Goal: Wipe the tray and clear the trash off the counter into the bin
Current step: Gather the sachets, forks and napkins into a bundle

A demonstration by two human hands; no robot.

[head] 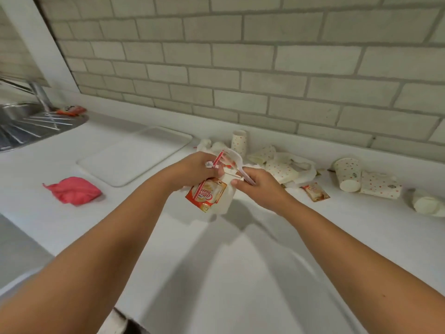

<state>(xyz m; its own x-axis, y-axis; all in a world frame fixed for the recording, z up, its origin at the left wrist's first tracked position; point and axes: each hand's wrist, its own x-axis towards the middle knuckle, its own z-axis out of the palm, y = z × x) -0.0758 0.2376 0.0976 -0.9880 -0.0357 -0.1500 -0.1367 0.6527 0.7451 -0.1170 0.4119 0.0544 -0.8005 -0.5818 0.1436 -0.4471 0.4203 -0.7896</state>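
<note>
Our two forearms reach in from the bottom edge over the white counter (pixel 240 261) and meet at its middle. Our left hand (pixel 195 165) grips a bundle of trash: red-and-white striped straws (pixel 218 160), an orange-red sachet (pixel 207 195) and a white crumpled piece (pixel 225 200), cup or paper we cannot tell. Our right hand (pixel 257 186) curls round a white plastic fork (pixel 237 162) and touches the bundle. Lettering on the sachet, upside down to us, reads roughly "Coffee mate". The tray (pixel 134 160), white and flat, lies on the counter to the left of our hands, with a pink cloth (pixel 74 190) crumpled near its front corner. Farther left sits a steel sink (pixel 29 126) with another red wrapper (pixel 71 110) at its back edge, its print too blurred to read. Behind our hands one dotted paper cup (pixel 239 141) stands upright by the tiled wall (pixel 240 56). To the right lie crushed dotted cups (pixel 279 167) on a thin plastic bag (pixel 305 169), a small brown sachet (pixel 315 192), a tipped cup (pixel 348 174) beside a flattened cup (pixel 380 185), and a white cup (pixel 426 203) at the edge.
</note>
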